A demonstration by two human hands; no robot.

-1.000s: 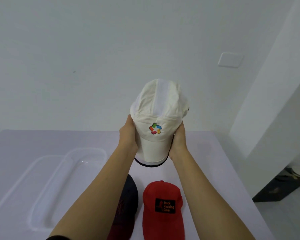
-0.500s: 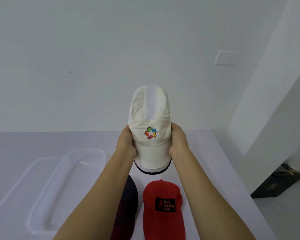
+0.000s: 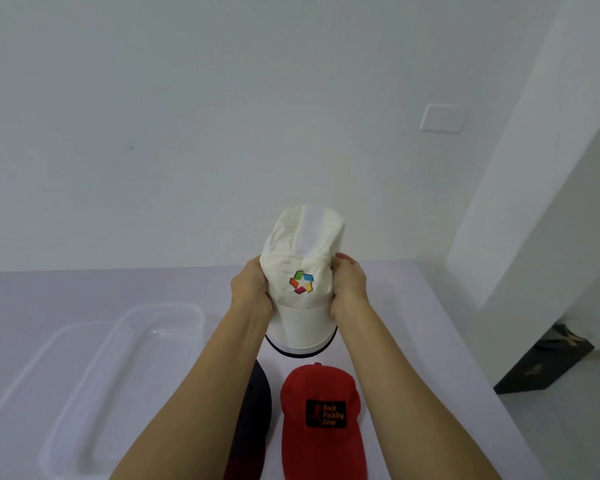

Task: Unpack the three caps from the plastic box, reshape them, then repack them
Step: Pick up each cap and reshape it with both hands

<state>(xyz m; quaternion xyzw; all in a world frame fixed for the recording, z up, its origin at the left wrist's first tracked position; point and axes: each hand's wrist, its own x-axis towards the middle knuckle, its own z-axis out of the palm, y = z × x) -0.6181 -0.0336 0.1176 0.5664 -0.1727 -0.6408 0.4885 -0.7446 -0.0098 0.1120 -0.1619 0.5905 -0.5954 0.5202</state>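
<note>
A red cap (image 3: 312, 382) and a dark cap (image 3: 257, 407) are lying side by side on the table (image 3: 430, 341), with the clear box (image 3: 160, 306) sitting to their left. Beyond them, the left hand (image 3: 252, 289) and right hand (image 3: 350, 284) are gripping the white cap (image 3: 302, 258) by its sides, above the table.

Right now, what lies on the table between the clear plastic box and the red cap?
A dark cap lies between the plastic box and the red cap, partly covered by the left forearm in the head view.
</note>
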